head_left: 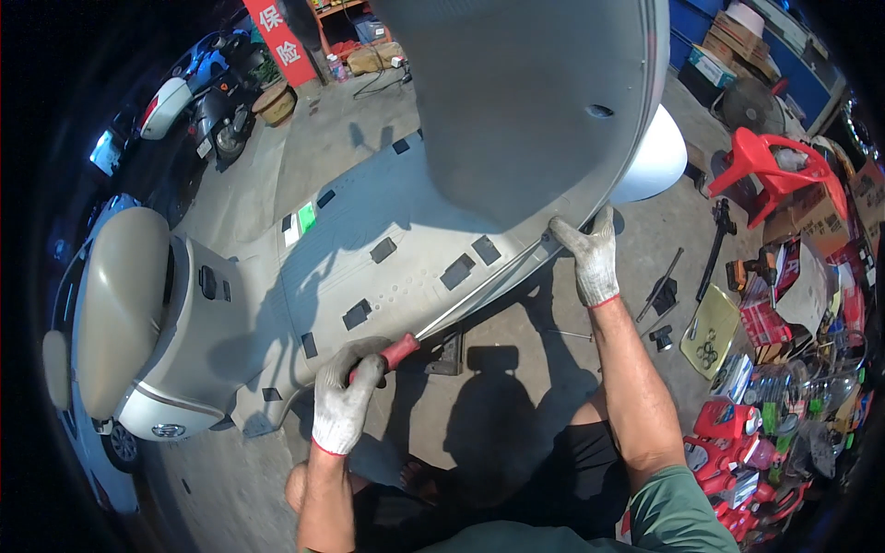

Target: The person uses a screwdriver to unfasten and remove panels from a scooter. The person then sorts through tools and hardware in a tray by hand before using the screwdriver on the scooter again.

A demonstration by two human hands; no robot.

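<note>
A large grey plastic body panel (pixel 369 249), studded with dark square pads, is seen lying on a concrete floor (pixel 516 359) beneath a person's two gloved hands; it fills the centre of the view, and a second smooth grey shell (pixel 525 101) rises over it toward twelve o'clock. A long thin metal rod (pixel 479 300) is laid along the panel's lower edge, running from about seven o'clock up toward two o'clock. The left hand (pixel 346 396), at seven o'clock from the centre, is clenched around the rod's red handle (pixel 401 350). The right hand (pixel 590 258), at three o'clock, is partly open, its fingers curled over the rim of the panel near the rod's far end; whether the rod itself is pinched there cannot be told. The work is judged to be mid-way: the tool is engaged along the edge, yet the panel is not seen parted or lifted anywhere. Loose hand tools (pixel 664 295), a red plastic chair (pixel 774 170) and red containers (pixel 728 442) are scattered from two to five o'clock, and a parked scooter (pixel 138 313) is seen at nine o'clock.
</note>
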